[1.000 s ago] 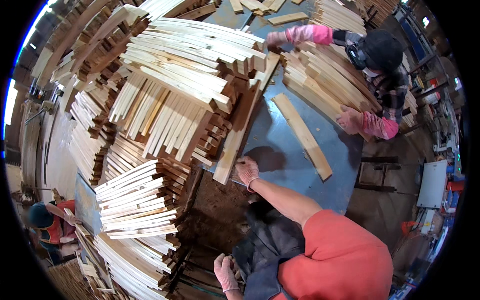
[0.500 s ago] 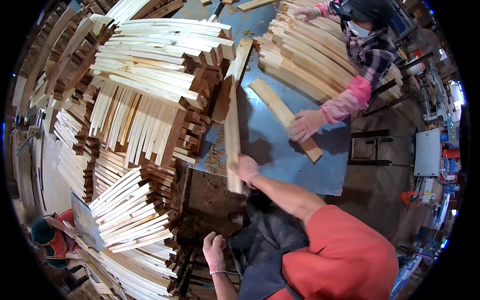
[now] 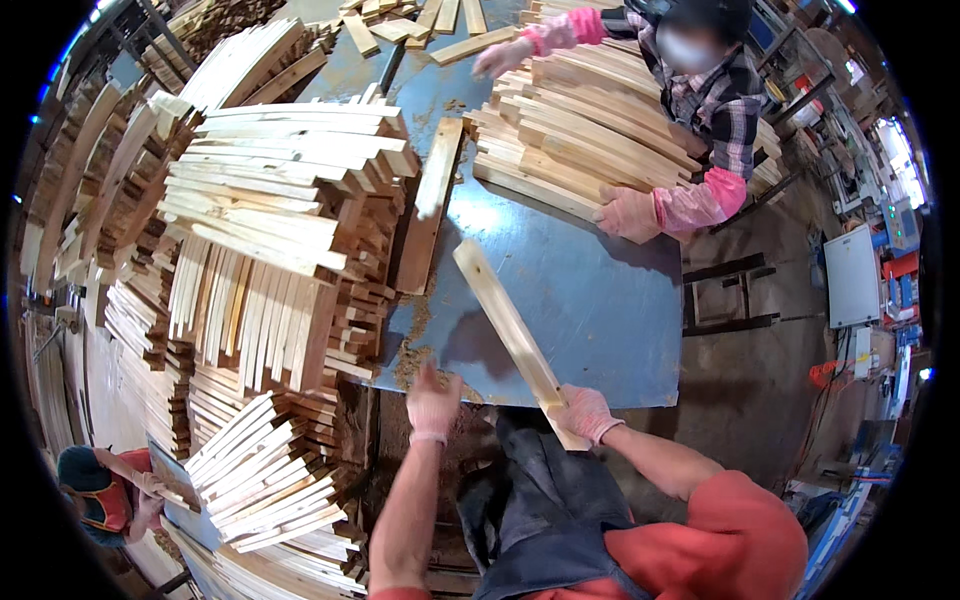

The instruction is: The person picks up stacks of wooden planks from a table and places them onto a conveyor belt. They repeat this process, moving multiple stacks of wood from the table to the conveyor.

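Note:
In my right hand [image 3: 585, 413], gloved and closed, is the near end of a pale wooden board [image 3: 508, 325]. The board slants away to the far left over the blue-grey metal tabletop [image 3: 600, 330]. My left hand [image 3: 434, 405], also gloved, is raised near the table's front left corner, its fingers apart and slightly blurred. It appears to hold nothing and is separate from the board. Another board [image 3: 437, 165] lies lengthwise on the table beside the tall stack of wooden pieces [image 3: 275, 205].
Across the table a person in pink sleeves rests a gloved hand [image 3: 630, 212] on a second wood stack [image 3: 590, 130]. Sawdust [image 3: 412, 335] lies along the left edge. Offcuts [image 3: 400, 28] lie at the far end. Another person [image 3: 110, 490] works at the lower left.
My right hand and its board have swung right, toward me. My left hand has risen toward the table. The other person's near hand has moved from a loose board to the stack.

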`<move>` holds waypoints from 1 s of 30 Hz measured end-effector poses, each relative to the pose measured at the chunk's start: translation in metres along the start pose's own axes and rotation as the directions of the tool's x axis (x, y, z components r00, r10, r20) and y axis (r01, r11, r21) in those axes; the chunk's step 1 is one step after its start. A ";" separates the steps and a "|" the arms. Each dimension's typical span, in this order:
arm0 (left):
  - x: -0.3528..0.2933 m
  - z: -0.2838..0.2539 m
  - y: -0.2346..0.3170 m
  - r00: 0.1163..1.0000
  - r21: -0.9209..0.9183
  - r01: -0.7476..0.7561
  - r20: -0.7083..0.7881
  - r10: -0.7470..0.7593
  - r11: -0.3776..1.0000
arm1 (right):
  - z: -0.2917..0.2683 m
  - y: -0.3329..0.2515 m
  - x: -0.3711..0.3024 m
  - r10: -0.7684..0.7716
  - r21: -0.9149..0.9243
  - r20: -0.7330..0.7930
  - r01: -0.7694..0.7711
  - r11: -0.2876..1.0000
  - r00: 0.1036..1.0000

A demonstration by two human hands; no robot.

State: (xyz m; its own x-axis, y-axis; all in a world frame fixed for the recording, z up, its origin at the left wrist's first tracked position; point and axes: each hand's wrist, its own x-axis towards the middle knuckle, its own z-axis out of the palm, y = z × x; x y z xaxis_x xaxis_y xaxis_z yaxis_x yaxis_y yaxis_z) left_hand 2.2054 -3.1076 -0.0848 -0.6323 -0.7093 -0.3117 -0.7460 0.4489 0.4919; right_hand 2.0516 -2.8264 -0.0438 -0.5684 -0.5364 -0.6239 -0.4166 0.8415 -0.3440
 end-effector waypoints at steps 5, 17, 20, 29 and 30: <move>0.154 -0.020 0.068 1.000 0.346 0.016 -0.008 -0.014 0.938 | 0.001 0.024 -0.013 0.119 -0.005 0.044 -0.119 0.993 0.992; 0.240 -0.017 0.089 0.976 0.376 0.166 0.072 -0.207 0.911 | 0.016 0.068 -0.028 0.070 0.097 0.129 -0.083 0.992 0.989; 0.221 -0.024 0.080 0.937 -0.191 0.237 0.304 -0.172 0.952 | 0.010 0.076 -0.030 -0.012 0.184 0.133 -0.012 0.983 0.991; 0.084 -0.035 0.081 0.805 -0.867 0.491 0.490 0.335 0.088 | -0.014 0.071 -0.026 -0.038 0.502 0.149 -0.043 0.864 0.988; 0.066 -0.032 0.075 0.781 -0.863 0.502 0.480 0.399 0.056 | -0.017 0.068 -0.025 -0.031 0.495 0.145 -0.045 0.868 0.989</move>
State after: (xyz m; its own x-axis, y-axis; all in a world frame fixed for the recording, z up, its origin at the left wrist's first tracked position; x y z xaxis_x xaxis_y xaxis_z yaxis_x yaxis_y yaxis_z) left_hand 2.1144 -3.1386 -0.0429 -0.8919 -0.1142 -0.4376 -0.1787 -0.7998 0.5731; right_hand 2.0256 -2.7572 -0.0393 -0.4462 -0.5474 -0.7080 0.0150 0.7865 -0.6174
